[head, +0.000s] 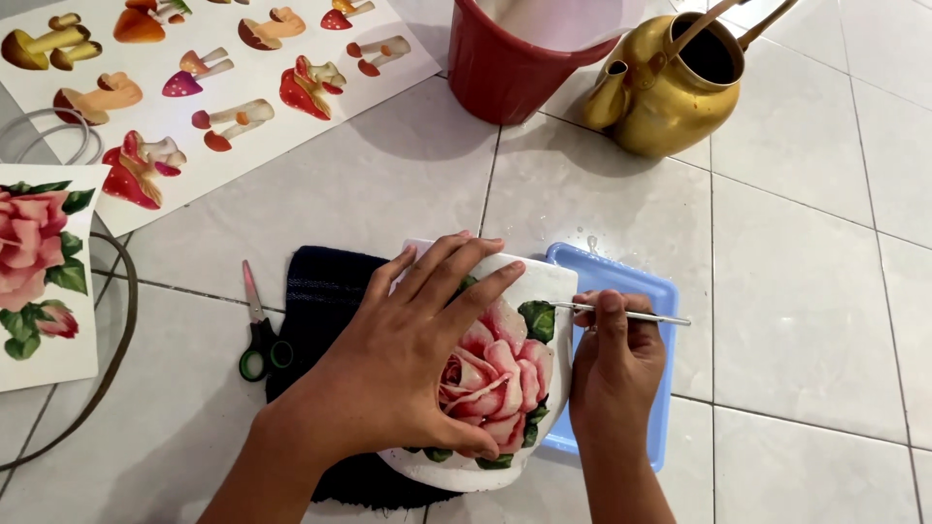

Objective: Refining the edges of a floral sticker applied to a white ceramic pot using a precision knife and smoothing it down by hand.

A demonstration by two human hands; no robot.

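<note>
White pot (505, 281) with a pink rose picture (495, 374) on its side lies on a dark blue cloth (325, 291), low in the middle of our view. From the pot, we give the other places by the clock.

We start with the biggest thing. At 11 o'clock, far up, a large white sheet of mushroom pictures (223, 97) lies on the pale tiled floor (806, 291). At 12 o'clock stands a red bucket (505, 68), and at 1 o'clock, just beside it, a golden kettle (670, 87). At 9 o'clock, well apart, we see a smaller sheet with roses (44, 281), and a grey cable (116, 330) curves by it. At 3 o'clock a blue tray (636, 291) is partly under the pot and partly behind our right hand.

Our left hand (408, 369) lies flat on the pot, fingers spread and long, the tips near the upper rim, the thumb at the lower edge of the rose. Our right hand (616, 364) is at 3 o'clock, just beside the pot; its fingers are closed and they pinch a thin brush (631, 314) with a metal handle. The brush lies almost level, and its tip touches the pot near a green leaf.

Smallest, at 9 o'clock and near the cloth, are scissors (260, 340) with green and black handles, blades pointing up.
</note>
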